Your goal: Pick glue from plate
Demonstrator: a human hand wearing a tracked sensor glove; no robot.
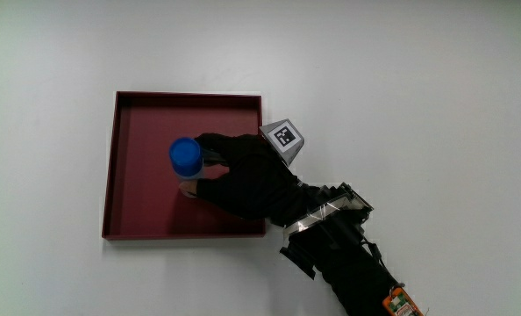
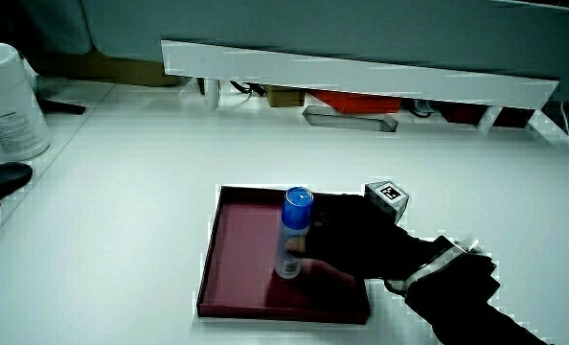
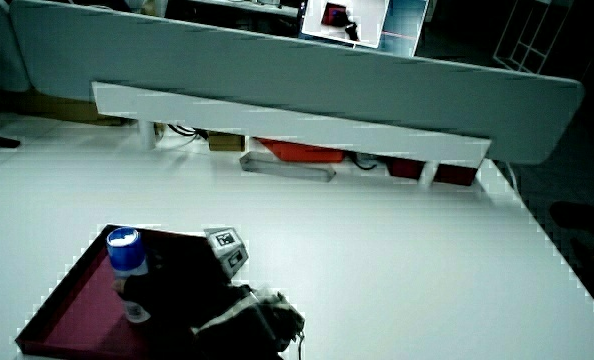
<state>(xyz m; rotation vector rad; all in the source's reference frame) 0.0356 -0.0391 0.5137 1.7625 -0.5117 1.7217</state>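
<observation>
A glue stick with a blue cap stands upright in the dark red square plate. In both side views the glue stick shows a blue top and a pale lower body, its base on or just above the plate floor. The gloved hand reaches over the plate's edge, and its fingers are curled around the glue stick's body. The patterned cube sits on the back of the hand. In the side views the hand is pressed against the stick.
A white cylindrical tub stands near the table's edge, with a dark object beside it. A low white partition runs along the table, with red and grey items under it. The forearm crosses the table toward the person.
</observation>
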